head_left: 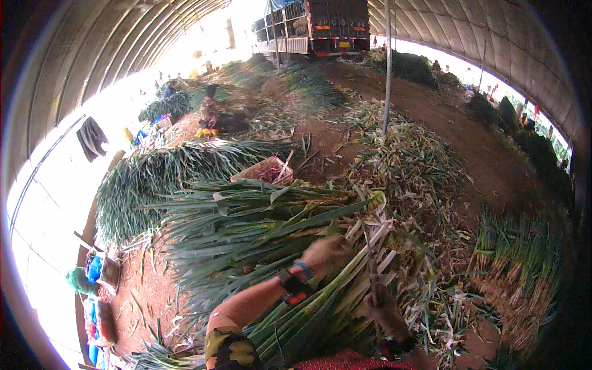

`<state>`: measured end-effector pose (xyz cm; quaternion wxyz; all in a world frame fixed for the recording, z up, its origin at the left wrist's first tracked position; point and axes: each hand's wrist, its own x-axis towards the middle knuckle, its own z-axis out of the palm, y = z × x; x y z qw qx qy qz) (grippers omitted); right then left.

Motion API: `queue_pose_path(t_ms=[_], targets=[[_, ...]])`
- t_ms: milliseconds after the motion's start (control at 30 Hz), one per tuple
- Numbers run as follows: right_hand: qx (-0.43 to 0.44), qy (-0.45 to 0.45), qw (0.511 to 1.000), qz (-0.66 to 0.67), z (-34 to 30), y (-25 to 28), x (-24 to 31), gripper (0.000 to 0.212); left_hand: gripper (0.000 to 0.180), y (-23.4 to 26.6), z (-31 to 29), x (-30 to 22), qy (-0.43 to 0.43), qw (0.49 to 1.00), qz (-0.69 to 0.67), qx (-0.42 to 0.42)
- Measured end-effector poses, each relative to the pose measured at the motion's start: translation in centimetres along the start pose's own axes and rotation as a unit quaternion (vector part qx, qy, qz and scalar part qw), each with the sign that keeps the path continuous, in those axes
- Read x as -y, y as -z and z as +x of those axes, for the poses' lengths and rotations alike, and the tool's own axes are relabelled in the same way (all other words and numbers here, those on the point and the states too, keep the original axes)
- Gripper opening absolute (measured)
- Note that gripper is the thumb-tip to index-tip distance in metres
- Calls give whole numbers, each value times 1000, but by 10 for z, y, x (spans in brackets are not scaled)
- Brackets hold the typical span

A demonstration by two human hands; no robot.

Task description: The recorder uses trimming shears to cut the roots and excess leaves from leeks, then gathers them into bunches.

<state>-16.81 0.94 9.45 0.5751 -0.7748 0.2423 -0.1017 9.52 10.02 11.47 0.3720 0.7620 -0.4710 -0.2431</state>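
A large heap of green onions (228,246) spreads in front of me, leaves to the left and pale stalk ends to the right. My left hand (328,251), gloved and smeared by motion, is over the stalks near their pale ends; its fingers are unclear. Lower right, my gloved right hand (385,311) is closed around a long, thin, knife-like tool (371,265) that points up. The tool's tip is close to the white stalks (374,237), just right of my left hand. Whether it touches them I cannot tell.
Stripped leaves (407,154) litter the ground to the right. A basket (265,171) stands beyond the heap, near another onion pile (166,172). Upright bundles (518,259) stand at right. A metal pole (388,74), a seated person (208,114) and a truck (336,28) are farther off.
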Motion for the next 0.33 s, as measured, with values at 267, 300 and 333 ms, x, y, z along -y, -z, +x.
queue_pose_path(t_ms=[267,300,333], targets=[[111,-196,949,218,-20,37,-16,68,23,73,7,197,86,862,483,-125],[55,-186,964,184,-23,24,-14,82,25,69,12,214,92,846,507,-137],[66,-185,962,187,-22,19,-12,82,26,67,13,235,105,826,533,-149]])
